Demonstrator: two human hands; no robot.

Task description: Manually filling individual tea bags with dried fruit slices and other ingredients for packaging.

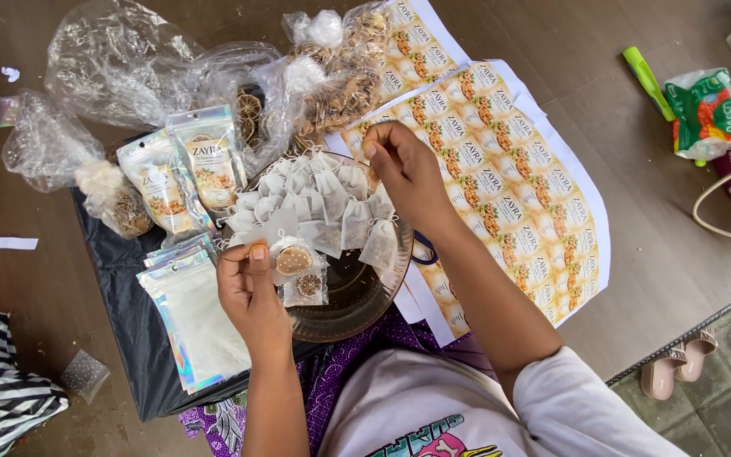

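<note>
A head-worn camera looks down at a person seated on a wooden floor, both bare hands working over a round glass bowl at the centre of the frame. The bowl is heaped with small white mesh sachets.

The left hand, at lower centre, pinches one clear sachet between thumb and fingers, just above the bowl's left rim; it holds a dried citrus slice. A second filled sachet hangs just below it. The right hand, above the bowl's upper right rim, has its fingertips closed in a pinch; what they grip is too small to tell.

Just left of the bowl, a stack of shiny holographic pouches lies on a black plastic sheet. Two printed pouches lean above them, touching the pile of sachets. Crumpled clear plastic bags of dried slices crowd the upper left and top centre.

Sheets of printed labels spread from the bowl's right edge toward the upper right. Beyond them the floor is open, with a green marker and a snack packet near the right edge. Sandals sit beyond the floor's edge at lower right.
</note>
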